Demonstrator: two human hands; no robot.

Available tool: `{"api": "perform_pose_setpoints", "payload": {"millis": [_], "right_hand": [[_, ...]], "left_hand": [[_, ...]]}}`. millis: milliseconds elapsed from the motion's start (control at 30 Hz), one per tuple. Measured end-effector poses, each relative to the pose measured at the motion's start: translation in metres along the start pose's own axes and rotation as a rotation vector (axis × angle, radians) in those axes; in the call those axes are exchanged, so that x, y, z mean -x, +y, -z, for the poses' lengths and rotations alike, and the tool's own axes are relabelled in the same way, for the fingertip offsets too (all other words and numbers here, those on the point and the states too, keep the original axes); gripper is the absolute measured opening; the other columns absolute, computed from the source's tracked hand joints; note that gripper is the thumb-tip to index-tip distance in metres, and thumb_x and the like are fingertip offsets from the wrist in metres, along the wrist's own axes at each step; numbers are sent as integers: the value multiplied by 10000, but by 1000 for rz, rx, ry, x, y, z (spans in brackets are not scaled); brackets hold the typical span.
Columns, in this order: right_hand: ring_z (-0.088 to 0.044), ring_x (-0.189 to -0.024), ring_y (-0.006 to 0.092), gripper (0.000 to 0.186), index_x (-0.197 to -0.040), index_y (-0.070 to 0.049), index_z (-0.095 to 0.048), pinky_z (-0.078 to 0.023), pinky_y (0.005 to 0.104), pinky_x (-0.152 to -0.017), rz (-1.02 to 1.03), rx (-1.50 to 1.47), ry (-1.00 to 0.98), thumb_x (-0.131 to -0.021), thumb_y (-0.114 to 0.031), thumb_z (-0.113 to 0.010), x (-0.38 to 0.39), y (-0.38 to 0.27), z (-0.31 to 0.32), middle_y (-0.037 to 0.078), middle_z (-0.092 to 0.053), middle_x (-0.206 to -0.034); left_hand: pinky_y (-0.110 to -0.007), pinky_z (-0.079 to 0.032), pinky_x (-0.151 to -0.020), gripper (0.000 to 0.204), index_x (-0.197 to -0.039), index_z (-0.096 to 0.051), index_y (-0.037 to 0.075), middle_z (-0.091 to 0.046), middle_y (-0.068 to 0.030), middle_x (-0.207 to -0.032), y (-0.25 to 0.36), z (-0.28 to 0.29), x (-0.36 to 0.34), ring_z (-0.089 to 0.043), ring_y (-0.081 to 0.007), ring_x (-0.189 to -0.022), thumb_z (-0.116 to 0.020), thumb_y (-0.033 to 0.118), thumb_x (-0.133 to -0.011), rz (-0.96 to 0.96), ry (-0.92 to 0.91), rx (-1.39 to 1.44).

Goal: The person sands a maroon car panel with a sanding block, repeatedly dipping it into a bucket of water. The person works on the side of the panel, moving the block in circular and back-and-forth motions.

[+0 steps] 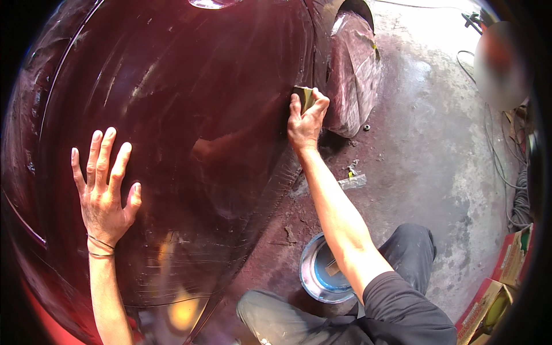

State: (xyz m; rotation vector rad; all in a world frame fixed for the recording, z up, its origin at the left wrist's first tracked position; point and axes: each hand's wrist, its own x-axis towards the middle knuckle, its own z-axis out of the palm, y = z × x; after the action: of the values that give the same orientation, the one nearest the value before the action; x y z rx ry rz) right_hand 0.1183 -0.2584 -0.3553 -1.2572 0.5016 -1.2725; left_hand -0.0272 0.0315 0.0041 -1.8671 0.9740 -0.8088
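A glossy dark red car body panel (213, 75) fills the left and middle of the head view. My left hand (105, 195) rests flat on it at the left, fingers spread, holding nothing. In my right hand (306, 123) is a small dark and yellowish sanding block (305, 98), gripped between thumb and fingers. The block is against the panel's right edge, beside the wheel. Part of it is hidden by the fingers. A wheel wrapped in reddish, dusty plastic film (353, 75) stands just right of this hand.
Below my right forearm a round blue-rimmed bucket (305, 270) holds liquid and a small brownish piece. Scraps of clear film (353, 181) lie on the stained concrete floor (425, 167). Coiled cable (520, 198) and red cardboard boxes (483, 302) line the right side. My knees are beside the bucket.
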Motion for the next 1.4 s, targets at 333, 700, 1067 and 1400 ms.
{"api": "perform_pose_setpoints", "payload": {"millis": [333, 700, 1067, 1400], "right_hand": [[-540, -1380, 458, 565, -1537, -64, -529, -392, 579, -1184, 265, 7, -36, -1058, -240, -771, 52, -20, 1, 220, -578, -1554], [-519, -1399, 456, 635, -1519, -75, -588, -374, 566, -1194, 187, -180, -122, -935, -113, -833, 108, -61, 6, 258, -584, -1534], [-561, -1302, 480, 560, -1498, -65, -575, -419, 596, -1117, 219, -63, 58, -985, -131, -789, 18, -58, -22, 233, -595, -1519], [-568, -1271, 466, 511, -1484, -52, -580, -433, 584, -1100, 321, 24, 54, -1036, -206, -771, -84, -47, -34, 202, -603, -1466]], "left_hand": [[-640, -99, -1420, 666, -1690, -500, 179, -399, -121, -1823, 0, 2, -2, -309, -351, -1721, -622, 316, -1049, -13, -16, 8], [-656, -101, -1412, 686, -1687, -494, 170, -406, -142, -1816, 2, -4, -2, -317, -370, -1716, -642, 312, -1032, -25, -12, 6], [-653, -96, -1413, 705, -1674, -505, 161, -405, -147, -1816, -3, 7, -3, -310, -375, -1719, -674, 286, -1002, -27, -27, 5], [-676, -119, -1403, 651, -1633, -554, 162, -425, -143, -1805, -4, 13, -3, -330, -366, -1710, -668, 341, -1018, -12, -38, -11]]}}
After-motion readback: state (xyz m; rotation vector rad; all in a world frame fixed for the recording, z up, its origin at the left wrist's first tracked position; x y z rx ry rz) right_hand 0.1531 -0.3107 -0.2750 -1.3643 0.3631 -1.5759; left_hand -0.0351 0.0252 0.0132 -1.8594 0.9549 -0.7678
